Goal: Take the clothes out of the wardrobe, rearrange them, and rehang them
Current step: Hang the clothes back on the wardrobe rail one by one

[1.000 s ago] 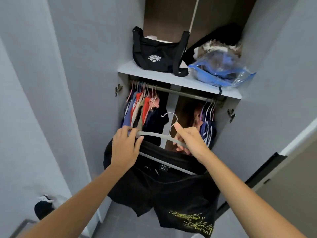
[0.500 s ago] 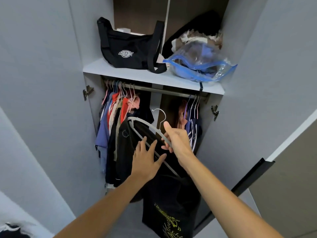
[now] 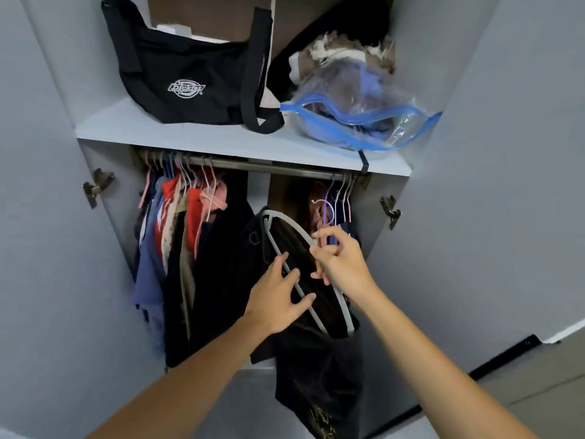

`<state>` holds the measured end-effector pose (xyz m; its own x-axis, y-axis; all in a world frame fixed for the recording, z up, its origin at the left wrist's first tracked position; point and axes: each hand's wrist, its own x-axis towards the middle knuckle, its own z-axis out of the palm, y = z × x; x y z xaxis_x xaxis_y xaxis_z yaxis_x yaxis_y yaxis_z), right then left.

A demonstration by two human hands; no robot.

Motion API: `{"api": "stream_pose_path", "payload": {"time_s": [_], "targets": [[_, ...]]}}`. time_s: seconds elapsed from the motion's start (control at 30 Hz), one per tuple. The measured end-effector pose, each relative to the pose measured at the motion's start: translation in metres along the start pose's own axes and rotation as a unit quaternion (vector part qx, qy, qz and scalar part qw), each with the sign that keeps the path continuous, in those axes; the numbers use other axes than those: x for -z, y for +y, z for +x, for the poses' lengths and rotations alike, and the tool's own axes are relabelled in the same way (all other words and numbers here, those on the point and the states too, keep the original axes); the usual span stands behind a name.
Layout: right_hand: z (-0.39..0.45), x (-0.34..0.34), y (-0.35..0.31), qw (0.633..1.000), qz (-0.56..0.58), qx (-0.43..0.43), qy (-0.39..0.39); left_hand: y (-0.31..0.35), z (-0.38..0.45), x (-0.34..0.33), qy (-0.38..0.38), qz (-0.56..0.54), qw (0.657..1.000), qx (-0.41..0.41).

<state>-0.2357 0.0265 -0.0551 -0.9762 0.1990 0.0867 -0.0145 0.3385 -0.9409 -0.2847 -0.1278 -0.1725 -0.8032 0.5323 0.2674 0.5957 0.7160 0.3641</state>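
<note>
Black shorts (image 3: 316,359) hung on a white hanger (image 3: 329,280), tilted below the rail (image 3: 269,164).
Right hand (image 3: 343,264) pinched its neck; left hand (image 3: 278,299) lay open-fingered against the bar, crowded clothes (image 3: 177,248) alongside.

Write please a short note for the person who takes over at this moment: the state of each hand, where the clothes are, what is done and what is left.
Right hand: grips the white hanger near its neck, just under the hook.
Left hand: open, fingers resting on the hanger's lower bar and the black garment draped on it.
Hanger: tilted steeply in front of the wardrobe, its hook not yet on the rail.
Done: other clothes hang in a left group and a small right group, with a gap between.
Left: hook this hanger onto the rail, probably in the gap, then straighten the garment.
</note>
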Motion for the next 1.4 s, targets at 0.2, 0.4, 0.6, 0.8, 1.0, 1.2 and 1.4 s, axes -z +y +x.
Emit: {"api": "stream_pose_path", "payload": {"time_s": [0.2,0.4,0.6,0.8,1.0,1.2,1.4], "targets": [[0.043,-0.012,0.014,0.990,-0.107,0.023,0.093,-0.039,0.057,-0.007,-0.060,-0.014,0.996,-0.066],[0.097,-0.021,0.031,0.971,-0.195,0.039,0.135,-0.070,0.115,-0.024,-0.080,-0.016,0.991,-0.104],[0.162,-0.023,0.052,0.956,-0.252,0.048,0.142,-0.096,0.173,-0.055,-0.097,-0.014,0.991,-0.089],[0.226,-0.023,0.084,0.951,-0.248,0.082,0.167,-0.128,0.229,-0.088,-0.082,-0.028,0.994,-0.071],[0.284,-0.026,0.120,0.943,-0.238,0.089,0.213,-0.153,0.277,-0.120,-0.083,-0.094,0.992,-0.030],[0.328,-0.027,0.135,0.931,-0.282,0.071,0.222,-0.163,0.310,-0.148,-0.071,-0.191,0.979,-0.004],[0.357,-0.021,0.153,0.927,-0.301,0.040,0.219,-0.162,0.330,-0.164,-0.075,-0.188,0.979,0.000]]}}
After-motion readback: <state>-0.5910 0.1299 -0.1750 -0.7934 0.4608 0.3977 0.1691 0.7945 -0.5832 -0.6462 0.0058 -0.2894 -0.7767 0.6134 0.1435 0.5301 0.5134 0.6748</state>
